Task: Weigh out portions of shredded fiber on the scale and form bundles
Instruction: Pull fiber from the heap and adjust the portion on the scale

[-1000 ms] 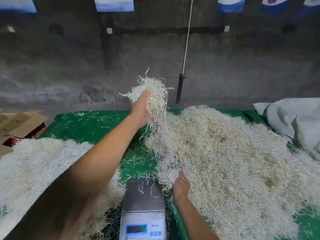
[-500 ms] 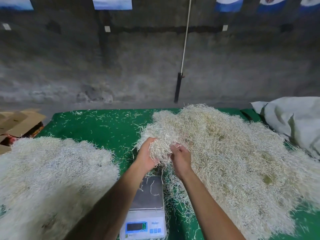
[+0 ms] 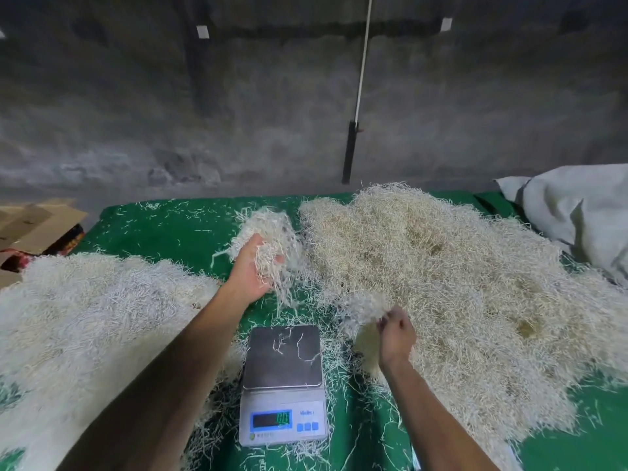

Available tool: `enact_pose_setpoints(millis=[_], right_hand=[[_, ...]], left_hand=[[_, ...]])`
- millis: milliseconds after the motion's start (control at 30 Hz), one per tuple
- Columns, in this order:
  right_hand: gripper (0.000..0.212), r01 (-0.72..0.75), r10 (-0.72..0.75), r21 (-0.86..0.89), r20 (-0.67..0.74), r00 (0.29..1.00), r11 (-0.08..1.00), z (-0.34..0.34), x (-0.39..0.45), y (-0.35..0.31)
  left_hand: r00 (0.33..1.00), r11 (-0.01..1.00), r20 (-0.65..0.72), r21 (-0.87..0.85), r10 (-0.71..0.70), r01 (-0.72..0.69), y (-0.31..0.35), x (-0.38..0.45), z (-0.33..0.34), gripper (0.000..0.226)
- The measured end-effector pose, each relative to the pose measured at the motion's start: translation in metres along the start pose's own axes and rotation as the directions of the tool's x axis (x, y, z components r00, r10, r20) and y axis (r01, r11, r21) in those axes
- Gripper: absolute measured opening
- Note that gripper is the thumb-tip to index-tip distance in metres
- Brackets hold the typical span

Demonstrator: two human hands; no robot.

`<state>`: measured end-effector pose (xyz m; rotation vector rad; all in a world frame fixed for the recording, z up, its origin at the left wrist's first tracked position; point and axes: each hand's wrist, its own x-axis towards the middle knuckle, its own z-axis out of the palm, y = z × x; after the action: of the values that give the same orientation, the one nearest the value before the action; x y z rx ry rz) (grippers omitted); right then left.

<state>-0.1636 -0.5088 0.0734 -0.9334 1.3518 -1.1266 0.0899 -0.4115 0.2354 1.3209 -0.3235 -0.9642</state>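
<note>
- The left hand (image 3: 253, 270), palm up at frame centre, gripped a pale clump of shredded fiber (image 3: 272, 232) above the green-covered surface (image 3: 170, 226).
- The right hand (image 3: 396, 338), lower right of centre, pinched a small blurred tuft (image 3: 362, 305) at the near edge of the large beige fiber pile (image 3: 458, 283).
- A small white digital scale with a steel platform (image 3: 282, 358) sat at bottom centre, carrying only a few loose strands.
- A whiter fiber heap (image 3: 85, 317) filled the left side.

Scale (image 3: 282, 358) between 2 fiber heaps (image 3: 85, 317)
</note>
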Motion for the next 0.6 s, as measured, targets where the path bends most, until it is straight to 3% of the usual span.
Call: enact_pose_setpoints(millis=[67,133,233,300,367,433,500,567,600], right_hand=[[0.039,0.068,-0.067,0.063,-0.017,0.998,0.996,0.007,-0.006,-0.008],[0.03,0.071,-0.071,0.003,-0.057,0.996,0.997,0.009,-0.014,-0.002],[0.021,-0.047,0.044,-0.098,-0.03,0.999,0.994,-0.001,-0.032,0.036],[0.02,-0.099,0.099,-0.166,-0.009,0.995,0.981,-0.013,-0.048,0.063],[0.023,-0.135,0.138,-0.214,-0.002,0.99,0.967,-0.025,-0.065,0.085],[0.025,-0.176,0.187,-0.241,0.022,0.982,0.954,-0.034,-0.083,0.1],[0.025,-0.175,0.195,-0.3,0.038,0.98,0.938,-0.04,-0.098,0.111],[0.026,-0.16,0.189,-0.383,0.038,0.981,0.91,-0.042,-0.112,0.119],[0.026,-0.142,0.175,-0.426,0.039,0.984,0.894,-0.043,-0.119,0.124]], left_hand=[[0.999,0.919,0.033,0.395,0.005,-0.018,-0.04,0.001,-0.022,0.08],[1.0,0.817,0.018,0.577,-0.023,0.009,-0.068,-0.007,-0.034,0.092],[0.965,0.888,0.03,0.399,-0.26,0.227,-0.098,-0.023,-0.046,0.081],[0.927,0.875,0.115,0.388,-0.357,0.289,-0.113,-0.046,-0.055,0.067],[0.909,0.856,0.138,0.414,-0.394,0.309,-0.121,-0.052,-0.066,0.083],[0.957,0.795,0.119,0.588,-0.265,0.147,-0.122,-0.063,-0.069,0.084],[1.0,0.751,0.011,0.66,-0.021,0.009,-0.126,-0.072,-0.079,0.072],[0.976,0.687,-0.045,0.717,0.213,-0.117,-0.137,-0.084,-0.091,0.059],[0.965,0.683,-0.064,0.718,0.253,-0.131,-0.144,-0.09,-0.099,0.05]])
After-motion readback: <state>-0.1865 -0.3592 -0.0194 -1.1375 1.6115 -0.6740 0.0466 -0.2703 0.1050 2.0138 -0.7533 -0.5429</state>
